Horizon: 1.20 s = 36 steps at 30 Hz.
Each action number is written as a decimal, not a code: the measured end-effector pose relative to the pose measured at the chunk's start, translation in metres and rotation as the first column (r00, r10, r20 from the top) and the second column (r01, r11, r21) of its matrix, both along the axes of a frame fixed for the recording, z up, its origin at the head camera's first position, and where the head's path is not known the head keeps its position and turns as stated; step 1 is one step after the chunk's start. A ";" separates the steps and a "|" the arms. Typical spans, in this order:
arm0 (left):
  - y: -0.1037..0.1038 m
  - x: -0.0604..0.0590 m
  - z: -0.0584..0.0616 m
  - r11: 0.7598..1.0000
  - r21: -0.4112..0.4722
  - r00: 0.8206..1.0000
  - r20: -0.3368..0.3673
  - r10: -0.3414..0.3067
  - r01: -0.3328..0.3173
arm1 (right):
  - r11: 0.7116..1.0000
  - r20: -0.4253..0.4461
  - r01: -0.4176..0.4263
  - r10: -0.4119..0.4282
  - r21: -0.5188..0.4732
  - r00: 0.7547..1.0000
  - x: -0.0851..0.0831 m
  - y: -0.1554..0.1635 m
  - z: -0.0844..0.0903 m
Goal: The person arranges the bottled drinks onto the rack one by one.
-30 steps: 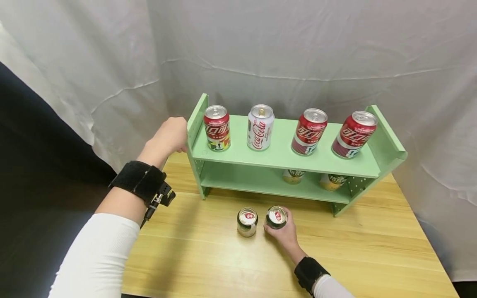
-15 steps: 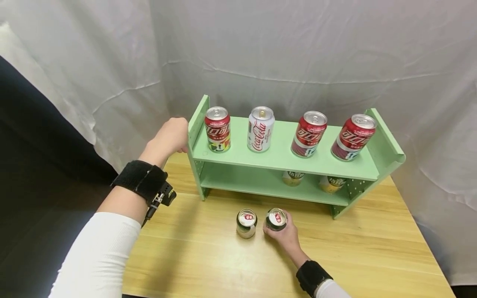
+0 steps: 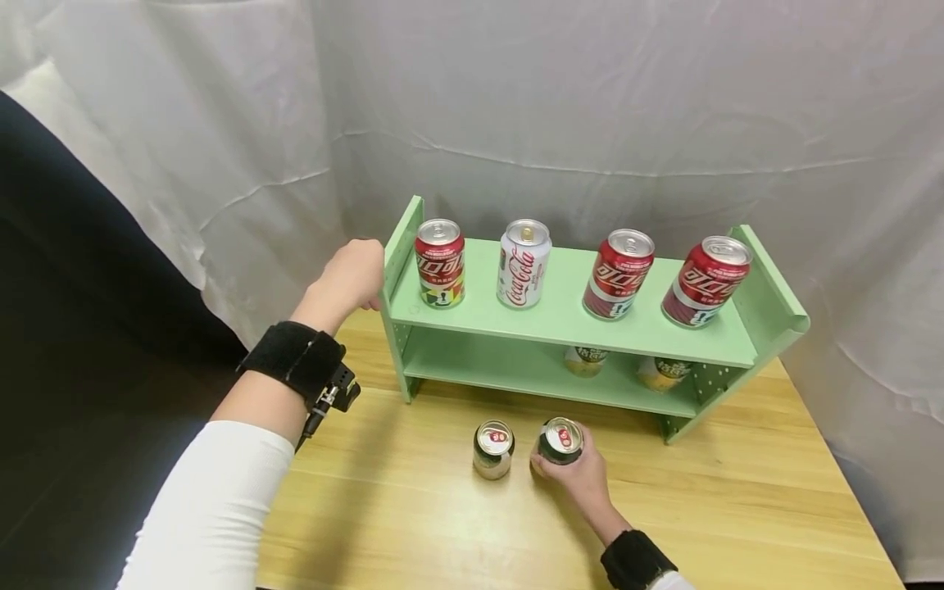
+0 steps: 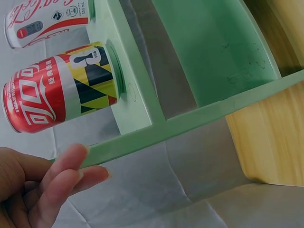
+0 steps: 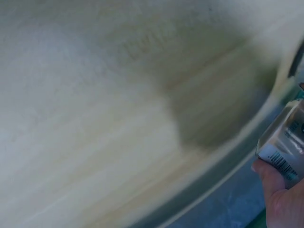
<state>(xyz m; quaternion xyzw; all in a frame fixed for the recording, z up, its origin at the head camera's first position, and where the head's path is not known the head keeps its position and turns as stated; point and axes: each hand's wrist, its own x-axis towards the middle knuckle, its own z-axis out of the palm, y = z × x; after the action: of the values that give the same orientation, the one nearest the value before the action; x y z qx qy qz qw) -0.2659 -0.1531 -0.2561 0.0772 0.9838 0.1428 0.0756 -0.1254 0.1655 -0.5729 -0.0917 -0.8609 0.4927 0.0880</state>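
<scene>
The right hand (image 3: 578, 475) curls round a dark can (image 3: 560, 441) on the wooden table (image 3: 737, 508), just in front of the green shelf (image 3: 560, 319), right where it gripped it a second ago; the can has not left the tabletop, so the lift looks only about to begin. A second can (image 3: 492, 449) stands just beside it, apart from the fingers. The left hand (image 3: 352, 277) keeps steadying the shelf's left end panel, fingers (image 4: 71, 178) only loosely bent against the green edge, holding nothing. Four cola cans stand along the top board, the nearest red can (image 3: 440, 263) just beside that hand. Two more cans sit in the lower bay.
</scene>
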 end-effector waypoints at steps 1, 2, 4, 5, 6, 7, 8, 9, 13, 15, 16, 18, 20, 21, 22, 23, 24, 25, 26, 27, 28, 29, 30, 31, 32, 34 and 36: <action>0.000 0.000 0.000 1.000 -0.006 1.000 -0.006 -0.003 0.003 | 1.000 0.001 -0.001 0.001 0.001 1.000 0.001 0.000 0.003; 0.001 0.000 0.000 1.000 -0.011 1.000 -0.010 -0.005 0.005 | 1.000 0.003 -0.003 0.003 -0.001 1.000 0.002 0.000 0.005; 0.001 0.000 0.000 1.000 -0.011 1.000 -0.008 -0.002 0.002 | 1.000 0.012 -0.005 0.005 -0.004 1.000 0.005 0.000 0.010; 0.001 0.000 0.000 1.000 -0.011 1.000 -0.005 0.001 -0.001 | 1.000 0.016 -0.006 0.007 -0.004 1.000 0.006 -0.001 0.013; 0.001 0.000 0.000 1.000 -0.011 1.000 -0.002 0.003 -0.003 | 1.000 0.014 -0.009 0.009 0.002 1.000 0.007 -0.002 0.015; 0.000 0.000 0.000 1.000 -0.008 1.000 0.001 0.006 -0.006 | 1.000 0.010 -0.014 0.014 0.004 1.000 0.007 -0.003 0.018; 0.000 0.000 0.000 1.000 -0.004 1.000 0.004 0.010 -0.010 | 1.000 0.002 -0.022 0.022 0.012 1.000 0.008 -0.004 0.021; 0.000 0.000 0.000 1.000 -0.003 1.000 0.004 0.010 -0.010 | 0.999 -0.010 -0.028 0.028 0.023 1.000 0.008 -0.005 0.024; -0.001 -0.001 -0.001 1.000 -0.004 1.000 -0.001 0.010 -0.010 | 0.996 -0.073 -0.053 0.058 0.069 0.996 0.007 -0.006 0.035; 0.000 -0.002 -0.001 1.000 -0.010 1.000 -0.009 0.004 -0.004 | 0.995 -0.092 -0.060 0.067 0.077 0.994 0.006 -0.006 0.039; 0.000 -0.003 -0.002 1.000 -0.012 1.000 -0.011 0.004 -0.004 | 0.995 -0.096 -0.062 0.069 0.076 0.993 0.006 -0.006 0.042; 0.000 -0.004 -0.003 1.000 -0.018 1.000 -0.021 -0.002 0.001 | 0.995 -0.100 -0.065 0.072 0.075 0.992 0.004 -0.007 0.046; 0.000 -0.006 -0.004 1.000 -0.026 0.999 -0.032 -0.006 0.006 | 0.996 -0.099 -0.062 0.068 0.071 0.993 0.002 -0.008 0.049; 0.000 -0.006 -0.004 0.999 -0.032 0.999 -0.040 -0.008 0.007 | 0.996 -0.100 -0.059 0.066 0.066 0.993 0.001 -0.009 0.051; 0.000 -0.006 -0.005 0.999 -0.035 0.999 -0.043 -0.010 0.008 | 0.996 -0.104 -0.056 0.063 0.066 0.993 -0.001 -0.010 0.054; 0.000 -0.007 -0.005 0.999 -0.034 0.999 -0.046 -0.009 0.007 | 0.996 -0.110 -0.053 0.060 0.068 0.992 -0.002 -0.011 0.056; 0.000 -0.007 -0.006 0.999 -0.032 0.999 -0.046 -0.008 0.007 | 0.996 -0.117 -0.050 0.058 0.070 0.991 -0.004 -0.012 0.058; 0.000 -0.006 -0.006 0.999 -0.033 0.999 -0.046 -0.007 0.005 | 0.996 -0.129 -0.047 0.056 0.078 0.990 -0.005 -0.013 0.061; 0.000 -0.006 -0.006 0.999 -0.034 0.999 -0.045 -0.006 0.004 | 0.995 -0.141 -0.043 0.056 0.088 0.988 -0.006 -0.015 0.065; 0.000 -0.005 -0.006 0.999 -0.034 0.999 -0.045 -0.004 0.002 | 0.994 -0.155 -0.040 0.055 0.097 0.986 -0.008 -0.016 0.069; 0.000 -0.004 -0.006 1.000 -0.027 0.999 -0.041 -0.001 0.000 | 0.993 -0.168 -0.040 0.058 0.108 0.984 -0.009 -0.017 0.073; 0.000 -0.003 -0.005 1.000 -0.023 0.999 -0.040 0.002 -0.003 | 0.992 -0.178 -0.037 0.058 0.122 0.982 -0.010 -0.018 0.077; -0.001 -0.002 -0.005 1.000 -0.022 0.999 -0.040 0.002 -0.003 | 0.991 -0.185 -0.034 0.058 0.131 0.981 -0.011 -0.019 0.081; -0.001 -0.001 -0.005 1.000 -0.022 0.999 -0.041 0.002 -0.003 | 0.990 -0.191 -0.031 0.057 0.138 0.980 -0.012 -0.019 0.085; -0.001 -0.001 -0.005 1.000 -0.021 0.999 -0.042 0.002 -0.003 | 0.990 -0.192 -0.031 0.057 0.138 0.980 -0.013 -0.020 0.089; -0.001 0.000 -0.004 1.000 -0.022 0.999 -0.047 0.001 -0.002 | 0.990 -0.188 -0.031 0.057 0.139 0.981 -0.015 -0.021 0.096; -0.001 0.000 -0.004 0.999 -0.033 0.999 -0.052 -0.002 0.001 | 0.990 -0.182 -0.031 0.055 0.136 0.982 -0.017 -0.021 0.101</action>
<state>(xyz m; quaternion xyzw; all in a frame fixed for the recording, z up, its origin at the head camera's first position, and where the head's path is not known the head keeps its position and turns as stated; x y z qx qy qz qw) -0.2661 -0.1540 -0.2597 0.0804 0.9876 0.1245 0.0512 -0.1423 0.1441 -0.4720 -0.0207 -0.8815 0.4426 0.1631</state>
